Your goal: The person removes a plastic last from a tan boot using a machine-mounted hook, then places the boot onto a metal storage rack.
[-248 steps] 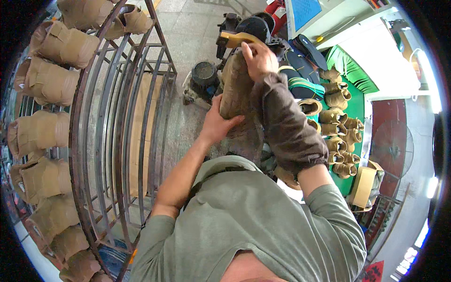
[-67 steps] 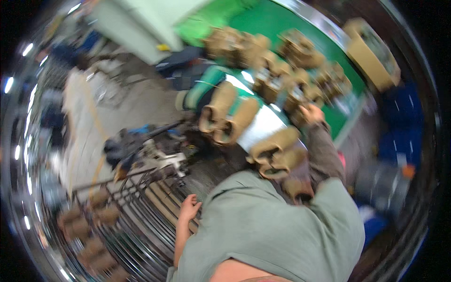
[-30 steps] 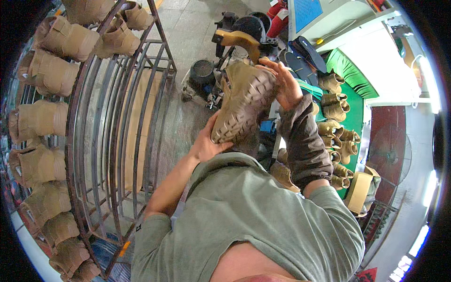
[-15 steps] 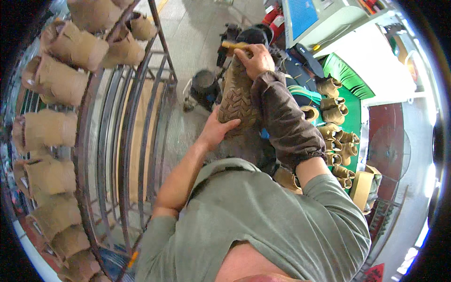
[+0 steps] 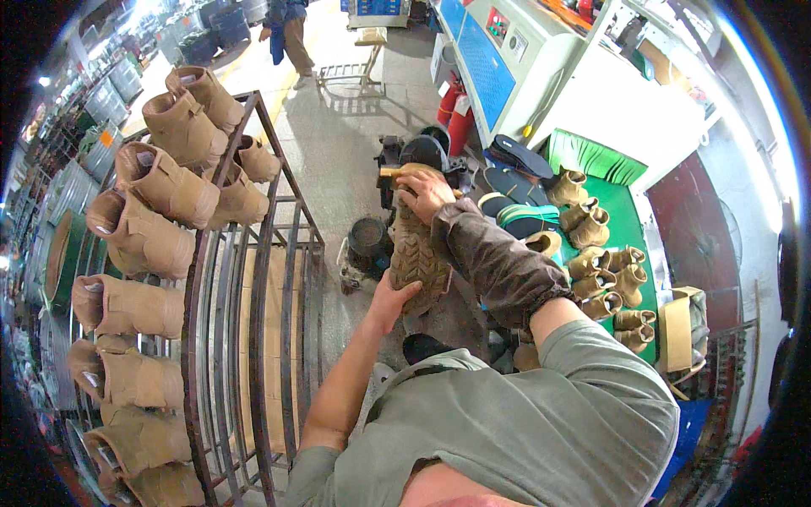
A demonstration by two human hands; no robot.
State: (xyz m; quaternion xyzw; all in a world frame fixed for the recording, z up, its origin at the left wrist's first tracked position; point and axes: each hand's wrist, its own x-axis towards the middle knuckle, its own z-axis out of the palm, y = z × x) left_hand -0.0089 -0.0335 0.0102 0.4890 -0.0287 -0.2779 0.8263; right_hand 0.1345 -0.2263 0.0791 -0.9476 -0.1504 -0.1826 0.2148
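Observation:
My left hand (image 5: 392, 302) is closed round the near end of a brown boot (image 5: 416, 258), its thumb lying across the sole. The boot's lugged sole faces up, and its other end points away from me. At that far end my right hand (image 5: 425, 191) has its fingers curled over a yellow-tan, wood-coloured tool (image 5: 389, 171), pressed against or close above the sole. The fingers hide most of this tool, so I cannot tell its kind. A dark brown sleeve cover (image 5: 498, 253) wraps my right forearm.
On my left stands a dark metal rack (image 5: 253, 338) with several tan boots (image 5: 173, 190). To the right, more boots (image 5: 589, 224) and dark insoles (image 5: 517, 158) lie on a green-topped bench (image 5: 621, 203). Black machine parts (image 5: 370, 241) and red fire extinguishers (image 5: 457, 118) lie ahead, with a person (image 5: 290, 38) beyond.
The view has tilted up, so everything sits lower in the picture. My right hand has shifted left over the boot's far end with the tool. My left hand keeps its hold.

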